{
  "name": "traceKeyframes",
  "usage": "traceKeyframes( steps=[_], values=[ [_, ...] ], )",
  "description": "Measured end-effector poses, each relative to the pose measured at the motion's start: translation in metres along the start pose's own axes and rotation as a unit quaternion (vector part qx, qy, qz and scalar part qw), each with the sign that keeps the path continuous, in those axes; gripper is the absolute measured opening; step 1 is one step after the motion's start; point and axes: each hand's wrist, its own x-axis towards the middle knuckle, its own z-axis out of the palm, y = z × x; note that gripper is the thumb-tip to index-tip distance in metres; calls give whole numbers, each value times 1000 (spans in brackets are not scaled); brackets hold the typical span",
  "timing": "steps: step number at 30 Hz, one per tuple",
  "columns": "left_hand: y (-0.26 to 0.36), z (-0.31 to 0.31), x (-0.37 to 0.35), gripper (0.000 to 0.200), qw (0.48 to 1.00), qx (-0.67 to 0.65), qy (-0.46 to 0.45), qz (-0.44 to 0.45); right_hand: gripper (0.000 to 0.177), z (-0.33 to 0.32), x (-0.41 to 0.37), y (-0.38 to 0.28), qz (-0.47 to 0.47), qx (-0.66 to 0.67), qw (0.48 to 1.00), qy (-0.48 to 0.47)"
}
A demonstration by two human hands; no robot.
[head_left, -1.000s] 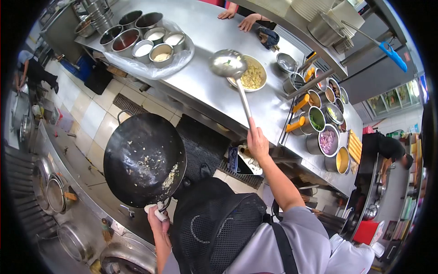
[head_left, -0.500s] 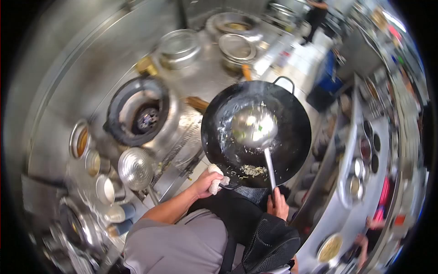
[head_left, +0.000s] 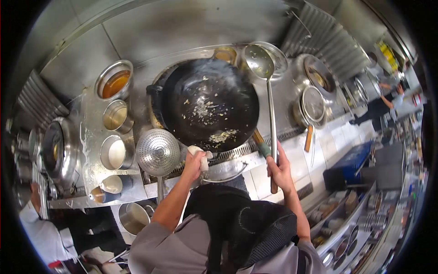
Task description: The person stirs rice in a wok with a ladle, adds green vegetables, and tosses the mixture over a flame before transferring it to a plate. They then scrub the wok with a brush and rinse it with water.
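Note:
A black wok (head_left: 207, 123) sits on the stove burner with chopped pale bits scattered in it. My left hand (head_left: 195, 165) is closed on a white folded cloth (head_left: 199, 154) at the wok's near handle. In my right hand (head_left: 282, 171) is the long handle of a metal ladle (head_left: 258, 63); its bowl is beyond the wok's right side, with green and pale bits in it. A wooden handle with a green band (head_left: 261, 145) lies just left of my right hand, partly hidden. A perforated strainer (head_left: 158, 152) rests left of my left hand.
At left stand a bowl of amber liquid (head_left: 116, 85) and metal pots, one with white contents (head_left: 113, 152). A sieve with an orange handle (head_left: 313, 104) lies at right. Other people (head_left: 43, 233) stand at lower left and far right (head_left: 388, 102).
The wok has gone from the floor side onto the burner. The ladle has been lifted out of it to the right. My view has turned left, toward the stove.

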Motion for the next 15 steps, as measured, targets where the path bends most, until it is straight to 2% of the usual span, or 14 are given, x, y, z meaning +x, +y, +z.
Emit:
traceKeyframes(
  steps=[2,4,5,6,7,9,10,11,13,14,15],
  values=[
    [-5,2,25,26,996,-51,64,23,64,1,45,-24,-12,-18,998,-59],
    [-11,0,45,27,994,-62,70,48,64,-4,102,-33,16,-132,990,-43],
    [-8,9,50,27,994,-58,91,34,64,-6,133,-29,10,-131,990,-47],
    [-5,15,55,27,992,-55,113,22,65,-7,170,-19,-31,-212,975,-49],
    [-25,2,76,32,994,-43,98,26,65,-4,207,-10,-73,-292,952,-53],
    [-20,11,85,36,988,-4,152,19,61,12,282,4,-171,-349,920,-39],
    [-19,15,89,41,980,38,197,4,61,22,319,8,-176,-379,908,-42],
    [-26,6,87,55,982,78,168,36,61,35,357,9,-181,-407,894,-44],
    [-6,13,53,52,968,117,218,39,46,60,430,10,-127,-493,857,-83],
    [1,16,31,50,954,160,250,30,46,66,463,2,-128,-489,857,-97],
    [-3,10,8,47,952,137,269,53,36,67,494,-3,-11,-320,927,-197]
  ],
)
